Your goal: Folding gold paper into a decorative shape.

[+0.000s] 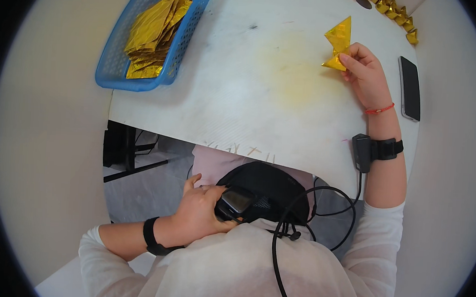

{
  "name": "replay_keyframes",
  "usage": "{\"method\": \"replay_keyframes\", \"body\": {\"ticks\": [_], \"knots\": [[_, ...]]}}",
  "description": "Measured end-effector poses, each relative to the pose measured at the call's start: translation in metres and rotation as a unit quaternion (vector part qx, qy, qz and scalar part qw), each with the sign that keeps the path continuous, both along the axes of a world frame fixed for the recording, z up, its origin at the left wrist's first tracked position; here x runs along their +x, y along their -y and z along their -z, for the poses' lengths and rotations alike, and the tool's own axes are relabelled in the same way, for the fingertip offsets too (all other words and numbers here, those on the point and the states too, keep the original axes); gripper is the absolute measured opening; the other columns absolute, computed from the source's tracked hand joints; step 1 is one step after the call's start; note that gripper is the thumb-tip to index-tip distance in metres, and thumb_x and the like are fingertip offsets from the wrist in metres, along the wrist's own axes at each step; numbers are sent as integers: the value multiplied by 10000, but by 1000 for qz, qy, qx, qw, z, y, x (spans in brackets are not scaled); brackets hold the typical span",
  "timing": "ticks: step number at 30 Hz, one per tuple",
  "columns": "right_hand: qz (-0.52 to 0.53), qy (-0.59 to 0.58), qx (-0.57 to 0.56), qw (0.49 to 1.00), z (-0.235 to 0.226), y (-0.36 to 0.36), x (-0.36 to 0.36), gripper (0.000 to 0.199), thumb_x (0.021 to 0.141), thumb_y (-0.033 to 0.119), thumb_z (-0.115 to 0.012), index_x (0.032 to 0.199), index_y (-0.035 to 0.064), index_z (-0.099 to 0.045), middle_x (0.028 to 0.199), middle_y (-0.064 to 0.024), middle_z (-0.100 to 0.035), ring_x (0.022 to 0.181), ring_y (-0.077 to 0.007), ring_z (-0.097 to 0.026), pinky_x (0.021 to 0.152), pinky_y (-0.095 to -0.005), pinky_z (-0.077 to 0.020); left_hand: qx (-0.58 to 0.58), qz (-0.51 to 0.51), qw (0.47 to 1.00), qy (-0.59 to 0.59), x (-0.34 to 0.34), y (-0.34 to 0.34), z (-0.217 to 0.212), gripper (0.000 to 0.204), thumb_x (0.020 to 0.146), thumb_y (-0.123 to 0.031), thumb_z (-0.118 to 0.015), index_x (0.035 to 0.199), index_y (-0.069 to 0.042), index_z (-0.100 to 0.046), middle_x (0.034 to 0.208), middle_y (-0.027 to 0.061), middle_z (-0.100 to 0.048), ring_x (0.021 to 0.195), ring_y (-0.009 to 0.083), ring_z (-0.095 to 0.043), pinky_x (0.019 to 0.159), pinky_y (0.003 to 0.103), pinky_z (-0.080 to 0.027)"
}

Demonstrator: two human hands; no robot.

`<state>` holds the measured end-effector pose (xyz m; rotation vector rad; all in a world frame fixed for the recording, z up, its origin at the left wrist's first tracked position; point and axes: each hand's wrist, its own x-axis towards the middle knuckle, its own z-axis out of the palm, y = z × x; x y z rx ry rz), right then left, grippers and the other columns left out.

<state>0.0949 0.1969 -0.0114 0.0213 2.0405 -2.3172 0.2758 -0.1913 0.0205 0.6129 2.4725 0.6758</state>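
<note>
My right hand (365, 74) is at the right side of the white table. Its thumb and fingers pinch a folded gold foil paper (340, 36) near its lower end. The foil has a pointed upper part and a smaller pointed flap below, and my fingers hide some of it. Down at my waist, my left hand (199, 205) is closed around a small black device with a screen (237, 200). That device rests against a black waist pouch (271, 191). One left finger sticks out away from it.
A blue plastic basket (104, 67) with stacked gold foil sheets (152, 29) stands at the table's left. Near the right edge lies a phone (409, 88). Gold folded pieces (393, 11) line the far right corner. A black cable (278, 254) loops before my body.
</note>
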Motion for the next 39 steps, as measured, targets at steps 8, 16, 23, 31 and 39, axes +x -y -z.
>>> {"method": "replay_keyframes", "body": {"ticks": [8,16,23,31,39], "knots": [[-3,-1,-6,1000,2,-1,-1,113,917,141,-668,868,87,-581,781,32,-561,674,-52,-486,633,-196,-408,15,9,1000,-12,-2,1,0,637,624,-430,-866,1012,25,-646,743,124,-678,750,302,-677,1075,564,-304],[-7,-2,0,1000,3,-1,-2,109,918,138,-668,872,86,-584,785,31,-563,675,-50,-485,631,-194,-407,20,13,1000,-19,-2,0,2,613,638,-433,-862,1006,12,-656,685,95,-665,688,286,-671,1078,569,-296],[-8,-1,-1,1000,0,1,-2,106,921,136,-667,875,85,-586,791,31,-563,677,-49,-486,631,-192,-408,27,17,999,-29,-2,0,2,621,645,-443,-864,1012,9,-650,678,99,-661,691,285,-676,1076,577,-293],[-9,2,-5,1000,1,0,-1,102,920,128,-669,877,84,-588,794,28,-564,680,-49,-489,632,-190,-412,17,25,999,-27,-1,-1,1,647,646,-464,-863,1014,19,-640,683,114,-661,688,290,-680,1074,585,-293],[-10,0,6,1000,1,0,-1,107,920,143,-672,880,84,-592,792,30,-564,680,-49,-488,634,-190,-411,14,16,1000,-2,0,1,4,669,643,-470,-862,1032,21,-628,725,129,-673,741,308,-684,1081,572,-290]]}}
